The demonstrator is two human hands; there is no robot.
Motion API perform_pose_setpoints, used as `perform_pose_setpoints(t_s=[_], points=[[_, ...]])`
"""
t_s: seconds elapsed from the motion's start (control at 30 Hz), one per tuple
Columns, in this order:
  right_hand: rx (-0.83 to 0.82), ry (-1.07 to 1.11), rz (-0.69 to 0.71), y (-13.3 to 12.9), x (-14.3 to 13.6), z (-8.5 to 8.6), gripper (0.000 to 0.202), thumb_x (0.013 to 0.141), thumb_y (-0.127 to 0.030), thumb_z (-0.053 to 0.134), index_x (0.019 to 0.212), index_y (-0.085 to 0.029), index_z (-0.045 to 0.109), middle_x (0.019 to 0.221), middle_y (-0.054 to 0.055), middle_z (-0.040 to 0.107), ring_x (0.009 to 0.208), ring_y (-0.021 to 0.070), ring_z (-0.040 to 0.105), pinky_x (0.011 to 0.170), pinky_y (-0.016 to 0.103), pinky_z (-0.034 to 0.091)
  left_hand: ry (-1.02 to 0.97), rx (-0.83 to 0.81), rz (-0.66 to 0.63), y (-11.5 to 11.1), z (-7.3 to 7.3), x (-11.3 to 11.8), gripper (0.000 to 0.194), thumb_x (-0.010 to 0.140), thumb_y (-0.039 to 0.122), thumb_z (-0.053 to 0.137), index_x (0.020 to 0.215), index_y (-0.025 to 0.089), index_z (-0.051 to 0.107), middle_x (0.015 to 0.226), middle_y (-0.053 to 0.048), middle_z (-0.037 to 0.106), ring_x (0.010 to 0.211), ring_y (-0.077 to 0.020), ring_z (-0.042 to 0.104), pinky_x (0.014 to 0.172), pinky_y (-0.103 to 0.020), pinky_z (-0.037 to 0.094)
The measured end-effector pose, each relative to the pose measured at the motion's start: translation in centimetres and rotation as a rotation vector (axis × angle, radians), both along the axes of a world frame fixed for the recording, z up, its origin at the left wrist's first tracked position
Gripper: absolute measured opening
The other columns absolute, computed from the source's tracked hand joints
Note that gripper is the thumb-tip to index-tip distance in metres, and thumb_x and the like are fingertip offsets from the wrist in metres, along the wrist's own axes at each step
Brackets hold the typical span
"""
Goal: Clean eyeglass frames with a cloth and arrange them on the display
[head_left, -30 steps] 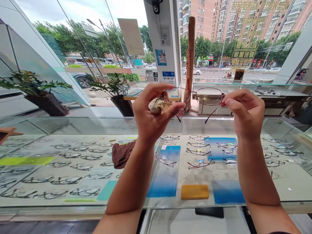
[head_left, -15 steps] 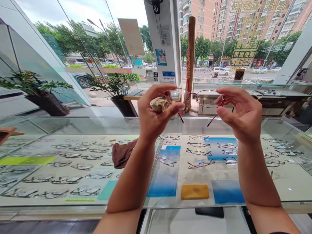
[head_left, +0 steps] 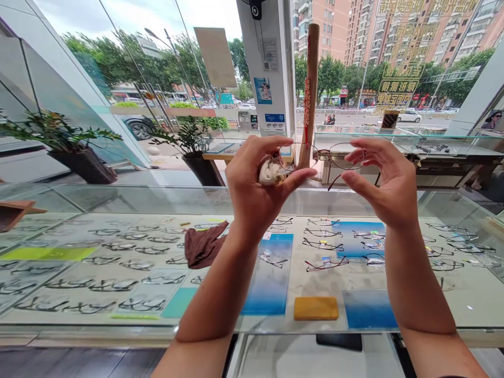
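Observation:
A pair of thin, dark-red-rimmed eyeglasses (head_left: 323, 152) is held up at chest height above the glass counter, lenses facing me. My left hand (head_left: 260, 181) grips its left rim between thumb and fingers. A crumpled whitish cloth (head_left: 270, 172) is tucked in that same palm. At the other rim, my right hand (head_left: 388, 178) holds the frame with its fingertips on top and thumb below. One temple arm with a dark red tip hangs down beside the right thumb; the other is hidden by my left hand.
Below is a glass display counter (head_left: 129, 202) with rows of eyeglasses inside. A brown cloth (head_left: 205, 244) and a mustard-yellow case (head_left: 316, 308) lie on it. A dark phone-like slab (head_left: 339, 342) is at the near edge. Potted plants (head_left: 192, 149) and a wooden post (head_left: 311, 94) stand beyond.
The eyeglasses have shifted slightly and turned in my hands. My left hand has moved a little right, my right hand slightly left, bringing them closer together. The whitish cloth shows more.

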State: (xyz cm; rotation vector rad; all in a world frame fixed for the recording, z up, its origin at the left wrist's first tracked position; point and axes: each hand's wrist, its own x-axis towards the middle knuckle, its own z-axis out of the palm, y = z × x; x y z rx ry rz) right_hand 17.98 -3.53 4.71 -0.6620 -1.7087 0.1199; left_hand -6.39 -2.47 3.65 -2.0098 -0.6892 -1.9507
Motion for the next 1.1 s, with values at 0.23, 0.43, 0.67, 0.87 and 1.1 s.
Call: perform_pose_setpoints(t_s=[0.23,0.43,0.67,0.87,1.1], points=[[-0.006,0.009,-0.002,0.4,0.1,-0.1,0.044,0.088,-0.06,0.085,0.122,-0.032,0.076,0.112,0.003,0.079,0.103,0.0237,0.076,0.095,0.043,0.063,0.004,-0.027,0.002,-0.2,0.1,0.1,0.052,0.081,0.063,0.089,0.118,0.029,0.075,0.094,-0.002,0.067,0.089,-0.0211,0.065,0.082,-0.037,0.057],[-0.019,0.037,0.043,1.3,0.7,-0.3,0.043,0.09,-0.058,0.085,0.123,-0.032,0.077,0.112,0.004,0.079,0.103,0.0228,0.076,0.095,0.042,0.063,0.027,-0.041,-0.036,-0.2,0.3,0.1,0.051,0.085,0.057,0.089,0.127,0.034,0.074,0.099,-0.003,0.067,0.097,-0.0241,0.068,0.085,-0.041,0.059],[-0.054,0.036,0.038,1.7,0.9,-0.5,0.047,0.09,-0.059,0.084,0.126,-0.031,0.075,0.111,0.003,0.078,0.102,0.0218,0.076,0.094,0.04,0.064,0.019,-0.026,-0.026,-0.2,0.3,0.2,0.048,0.087,0.056,0.087,0.126,0.032,0.075,0.101,-0.004,0.069,0.1,-0.0242,0.07,0.088,-0.041,0.061],[0.065,0.063,-0.064,0.8,0.1,-0.5,0.039,0.092,-0.055,0.083,0.123,-0.032,0.075,0.112,0.004,0.078,0.105,0.0254,0.076,0.096,0.045,0.064,0.006,-0.067,-0.059,0.9,-0.1,-0.2,0.044,0.088,0.052,0.088,0.125,0.031,0.076,0.107,-0.006,0.075,0.098,-0.0232,0.072,0.088,-0.04,0.061],[0.128,0.05,-0.171,-0.3,-0.7,-0.4,0.037,0.093,-0.054,0.082,0.124,-0.034,0.074,0.113,0.004,0.078,0.107,0.0268,0.075,0.096,0.046,0.065,-0.013,-0.172,-0.164,3.1,-0.8,-0.3,0.045,0.088,0.054,0.086,0.124,0.03,0.077,0.11,-0.007,0.078,0.096,-0.0236,0.074,0.079,-0.038,0.062]])
